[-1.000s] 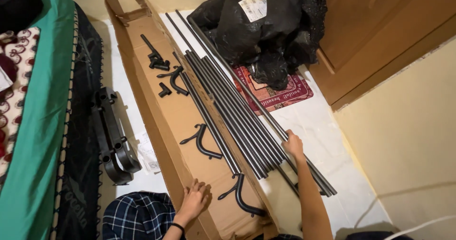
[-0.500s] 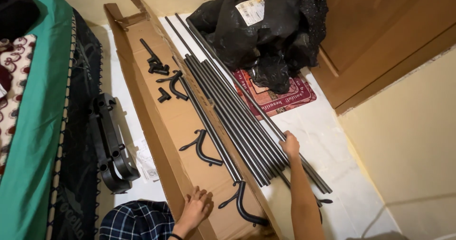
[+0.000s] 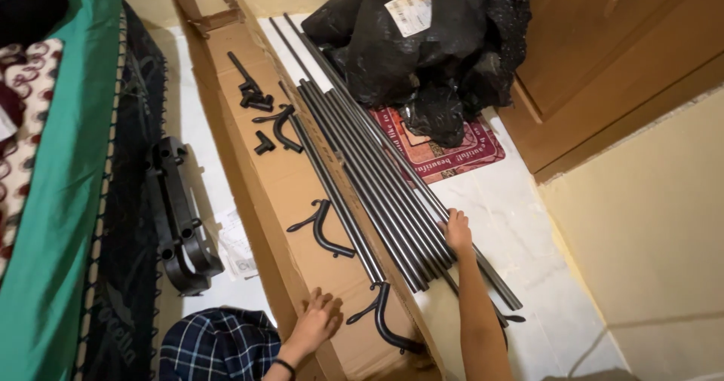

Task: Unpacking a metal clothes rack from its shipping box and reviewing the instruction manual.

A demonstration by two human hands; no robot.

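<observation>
The long cardboard box [image 3: 264, 192] lies opened flat on the white floor, and most of the parts already look unpacked: a bundle of dark metal rods [image 3: 369, 177] lies along its right edge, half on the card and half on the floor, with several curved black hooks [image 3: 324, 226] and small connectors [image 3: 253, 94] spread over the card. Nothing seems joined together yet, so the putting-together looks wholly ahead. The right hand [image 3: 457, 230] rests flat on the rods, fingers spread and gripping nothing that I can see. The left hand [image 3: 317, 322] presses on the box's near edge, fingers loosely splayed, empty. The rods' near ends vanish behind the right forearm, and the black bag's [image 3: 422, 42] contents stay hidden.
</observation>
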